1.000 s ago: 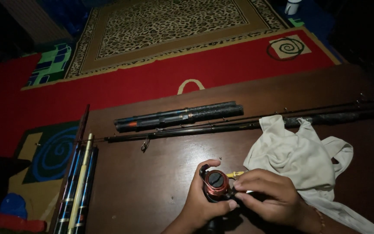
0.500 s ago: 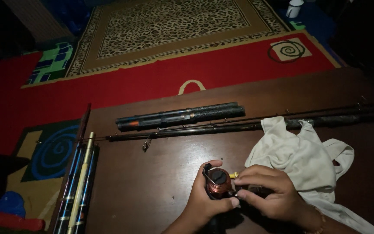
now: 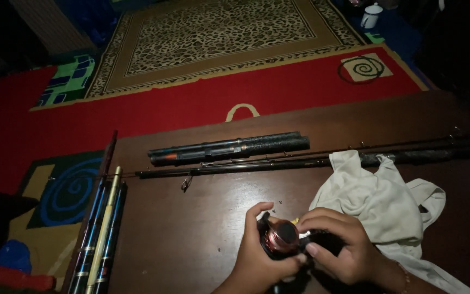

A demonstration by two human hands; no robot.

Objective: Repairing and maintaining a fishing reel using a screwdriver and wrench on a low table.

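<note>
— Copper-red and black, that's the fishing reel [image 3: 280, 238], low on the brown tabletop [image 3: 191, 234], clasped between both hands.

— How do the fingers sit on it?

— The left hand [image 3: 257, 261] wraps it from the near-left side, thumb raised over its top, fingers closed around the body. The right hand [image 3: 344, 247] covers its right half, fingers [image 3: 322, 218] curled over the top and pinching the dark part there. Both are gripping the reel; nothing is loose between them.

— And just past the fingers?

— To the right of them, touching the right hand's back, lies a crumpled whitish cloth [image 3: 379, 196]. Beyond the fingers, farther up the tabletop, a long thin dark rod [image 3: 246, 165] runs crosswise, one end passing under the cloth. Just behind it lies a thicker dark bundle of rod sections [image 3: 229, 148].

— Anything off to the left?

— Well left of the fingers, along the tabletop's edge, a few blue and yellow rods [image 3: 101, 228] lie lengthwise. Farther out is the floor: a red carpet [image 3: 191, 106], then a leopard-patterned rug [image 3: 224, 35], and a white mug [image 3: 371, 15] at the far right.
</note>
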